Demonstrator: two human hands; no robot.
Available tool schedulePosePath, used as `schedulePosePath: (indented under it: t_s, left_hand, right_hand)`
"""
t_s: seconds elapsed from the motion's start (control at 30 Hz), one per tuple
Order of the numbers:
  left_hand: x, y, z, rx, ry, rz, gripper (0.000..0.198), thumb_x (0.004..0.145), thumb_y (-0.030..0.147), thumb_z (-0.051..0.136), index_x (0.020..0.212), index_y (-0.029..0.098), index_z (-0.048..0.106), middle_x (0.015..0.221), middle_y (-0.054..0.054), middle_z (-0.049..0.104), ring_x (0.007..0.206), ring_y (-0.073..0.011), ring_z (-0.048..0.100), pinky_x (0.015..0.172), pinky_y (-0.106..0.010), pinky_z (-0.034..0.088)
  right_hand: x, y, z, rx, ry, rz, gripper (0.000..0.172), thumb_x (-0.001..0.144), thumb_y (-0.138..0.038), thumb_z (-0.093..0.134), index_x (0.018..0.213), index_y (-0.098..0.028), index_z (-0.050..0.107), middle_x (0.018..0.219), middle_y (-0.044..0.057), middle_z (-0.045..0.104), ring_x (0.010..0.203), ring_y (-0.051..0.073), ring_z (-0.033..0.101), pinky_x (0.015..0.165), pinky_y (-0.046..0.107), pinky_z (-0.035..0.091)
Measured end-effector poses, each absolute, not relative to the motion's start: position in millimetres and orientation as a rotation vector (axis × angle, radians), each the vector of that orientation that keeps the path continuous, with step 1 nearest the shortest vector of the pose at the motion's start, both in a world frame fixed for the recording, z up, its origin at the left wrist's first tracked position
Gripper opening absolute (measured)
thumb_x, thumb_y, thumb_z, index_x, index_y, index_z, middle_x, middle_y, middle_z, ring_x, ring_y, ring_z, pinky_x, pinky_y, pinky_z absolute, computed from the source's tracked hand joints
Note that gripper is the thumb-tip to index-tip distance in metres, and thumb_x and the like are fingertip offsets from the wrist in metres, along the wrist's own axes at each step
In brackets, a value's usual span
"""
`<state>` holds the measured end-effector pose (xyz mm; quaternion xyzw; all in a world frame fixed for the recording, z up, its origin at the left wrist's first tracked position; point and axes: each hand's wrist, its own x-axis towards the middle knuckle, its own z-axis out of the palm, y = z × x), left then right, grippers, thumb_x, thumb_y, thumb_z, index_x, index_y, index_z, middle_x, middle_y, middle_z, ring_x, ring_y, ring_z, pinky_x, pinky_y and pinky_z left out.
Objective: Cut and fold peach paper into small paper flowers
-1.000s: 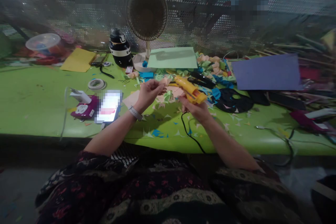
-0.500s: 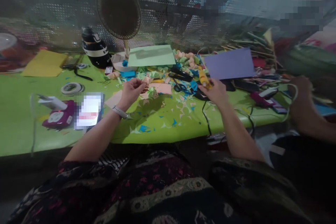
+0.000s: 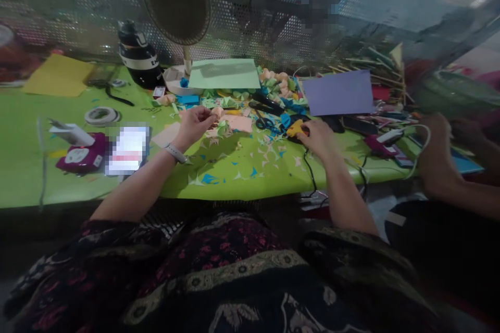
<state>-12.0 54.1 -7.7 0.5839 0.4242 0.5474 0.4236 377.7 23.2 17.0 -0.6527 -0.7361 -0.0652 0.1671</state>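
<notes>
My right hand (image 3: 319, 138) grips a yellow glue gun (image 3: 297, 128), held low over a dark object on the table beside black-handled scissors (image 3: 264, 123). A black cord (image 3: 310, 166) runs from there over the front edge. With fingertips pinched together, my left hand (image 3: 195, 124) is over the paper scraps, touching or holding a small peach-coloured paper piece (image 3: 217, 113); its outline is partly hidden by the fingers. Flat peach paper (image 3: 240, 124) and green curled scraps (image 3: 224, 129) lie between my hands. A black stapler-like tool (image 3: 267, 104) rests behind the scissors.
A green sheet (image 3: 224, 74) and a purple sheet (image 3: 339, 92) lie behind. To the left are a phone (image 3: 128, 150), a tape roll (image 3: 102, 116), a purple power strip (image 3: 84, 156), a black bottle (image 3: 141, 62) and a fan (image 3: 175, 0). Another person's arm (image 3: 441, 161) is at right.
My right hand has lowered the glue gun, turning it from upright to nearly level. My left hand stays pinched in about the same place. The whole view has shifted slightly.
</notes>
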Motion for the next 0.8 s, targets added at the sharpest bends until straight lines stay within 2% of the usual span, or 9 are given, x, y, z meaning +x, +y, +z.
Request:
schedulePosePath:
  t_s: [0.07, 0.13, 0.23, 0.33, 0.6, 0.8]
  left_hand:
    - [-10, 51, -6, 1.480, 1.051, 1.349, 0.021, 0.074, 0.029, 0.079, 0.074, 0.015, 0.063, 0.067, -0.006, 0.070, 0.060, -0.0150, 0.070, 0.058, -0.025, 0.059]
    - [-8, 48, -4, 1.510, 1.026, 1.329, 0.020, 0.074, 0.028, 0.079, 0.072, 0.015, 0.064, 0.065, -0.005, 0.069, 0.060, -0.0150, 0.070, 0.058, -0.025, 0.060]
    - [-7, 44, -1, 1.533, 1.013, 1.291, 0.022, 0.073, 0.029, 0.080, 0.070, 0.015, 0.063, 0.064, -0.004, 0.067, 0.058, -0.0136, 0.068, 0.057, -0.024, 0.059]
    - [-6, 39, 3, 1.496, 1.057, 1.231, 0.021, 0.076, 0.028, 0.078, 0.071, 0.015, 0.063, 0.066, -0.003, 0.067, 0.060, -0.0120, 0.068, 0.058, -0.022, 0.058]
    - [-5, 31, 7, 1.372, 1.058, 1.175, 0.019, 0.079, 0.026, 0.076, 0.075, 0.014, 0.063, 0.070, -0.003, 0.067, 0.064, -0.0115, 0.068, 0.064, -0.024, 0.057]
    - [-1, 30, 3, 1.319, 1.002, 1.157, 0.020, 0.077, 0.025, 0.078, 0.078, 0.013, 0.063, 0.073, -0.003, 0.067, 0.067, -0.0121, 0.069, 0.068, -0.027, 0.057]
  right_hand:
    - [351, 19, 25, -1.684, -2.127, -0.166, 0.025, 0.089, -0.028, 0.052, 0.101, -0.018, 0.071, 0.109, 0.015, 0.069, 0.109, 0.030, 0.061, 0.096, 0.044, 0.045]
    - [319, 19, 27, -1.452, -2.273, 0.041, 0.024, 0.092, -0.028, 0.050, 0.101, -0.020, 0.071, 0.106, 0.011, 0.070, 0.103, 0.027, 0.063, 0.093, 0.041, 0.047]
    - [275, 29, 22, -1.181, -2.513, 0.368, 0.023, 0.090, -0.026, 0.055, 0.106, -0.020, 0.070, 0.106, 0.010, 0.070, 0.093, 0.023, 0.065, 0.086, 0.037, 0.048]
    - [249, 45, 12, -1.054, -2.633, 0.564, 0.026, 0.087, -0.025, 0.061, 0.111, -0.018, 0.068, 0.104, 0.010, 0.070, 0.093, 0.022, 0.064, 0.083, 0.034, 0.048]
    - [238, 62, -1, -1.060, -2.679, 0.669, 0.009, 0.082, -0.017, 0.065, 0.090, -0.019, 0.068, 0.090, 0.006, 0.068, 0.081, 0.017, 0.061, 0.073, 0.028, 0.046]
    - [234, 56, 0, -1.206, -2.559, 0.808, 0.013, 0.083, -0.020, 0.064, 0.095, -0.015, 0.063, 0.086, 0.006, 0.068, 0.076, 0.017, 0.061, 0.068, 0.027, 0.045]
